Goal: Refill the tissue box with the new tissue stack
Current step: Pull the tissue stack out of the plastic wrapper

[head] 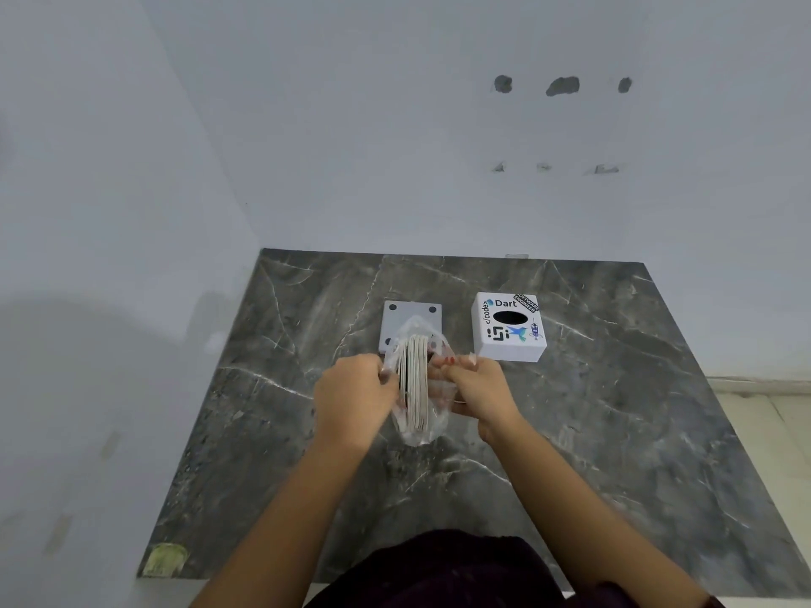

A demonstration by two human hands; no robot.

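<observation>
A stack of white tissues (414,383) stands on edge inside a clear plastic wrapper (439,425), held above the dark marble surface (614,410). My left hand (353,399) grips the stack and wrapper from the left. My right hand (476,386) pinches the wrapper's right side. The white tissue box (509,326), covered in stickers and with a black oval opening on top, sits just beyond my right hand. A grey square base plate (410,320) with dark round feet lies left of the box, partly hidden behind the tissues.
White walls close in at the back and the left. The marble surface's right edge borders a pale floor strip (763,414). A greenish patch (164,559) marks the near left corner.
</observation>
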